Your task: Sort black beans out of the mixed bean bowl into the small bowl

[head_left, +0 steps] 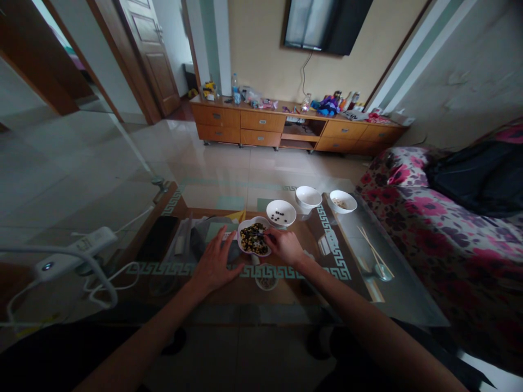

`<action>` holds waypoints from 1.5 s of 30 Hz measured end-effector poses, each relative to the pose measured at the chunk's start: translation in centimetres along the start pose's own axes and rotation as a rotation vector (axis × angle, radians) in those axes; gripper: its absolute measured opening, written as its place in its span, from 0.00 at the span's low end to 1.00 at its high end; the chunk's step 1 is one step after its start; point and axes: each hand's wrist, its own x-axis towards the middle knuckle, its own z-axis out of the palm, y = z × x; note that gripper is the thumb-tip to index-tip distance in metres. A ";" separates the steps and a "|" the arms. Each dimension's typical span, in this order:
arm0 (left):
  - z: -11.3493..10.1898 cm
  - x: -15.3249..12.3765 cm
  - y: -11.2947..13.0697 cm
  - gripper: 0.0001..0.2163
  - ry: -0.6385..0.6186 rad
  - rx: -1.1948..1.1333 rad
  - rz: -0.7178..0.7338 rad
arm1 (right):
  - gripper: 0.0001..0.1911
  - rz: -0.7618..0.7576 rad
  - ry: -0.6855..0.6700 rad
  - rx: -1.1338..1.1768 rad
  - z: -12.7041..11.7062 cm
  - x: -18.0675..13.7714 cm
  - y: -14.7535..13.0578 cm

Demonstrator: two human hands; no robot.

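Two hands work at a white dish of mixed beans (pixel 254 239) near the middle of the glass worktop (pixel 392 283). Left hand (pixel 214 265) lies flat and released beside it; right hand (pixel 284 246) pinches what looks like tweezers over it. A nudge could scatter beans; the dish looks full, dark and yellow.

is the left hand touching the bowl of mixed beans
Touching. The head view shows the left hand flat on the glass table, its fingertips against the near left rim of the bowl of mixed beans, with no gap visible.
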 end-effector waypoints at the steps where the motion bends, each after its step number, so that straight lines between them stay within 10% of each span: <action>1: 0.0 0.0 0.0 0.45 -0.002 0.000 -0.001 | 0.10 0.002 -0.003 -0.004 -0.1 0.0 -0.1; 27: -0.1 0.0 -0.3 0.42 0.036 0.079 0.046 | 0.15 0.197 0.234 0.029 -6.6 -0.5 6.5; 45: -0.2 -0.1 0.0 0.43 0.019 0.109 0.034 | 0.14 -0.009 0.049 0.024 -2.3 -1.2 3.9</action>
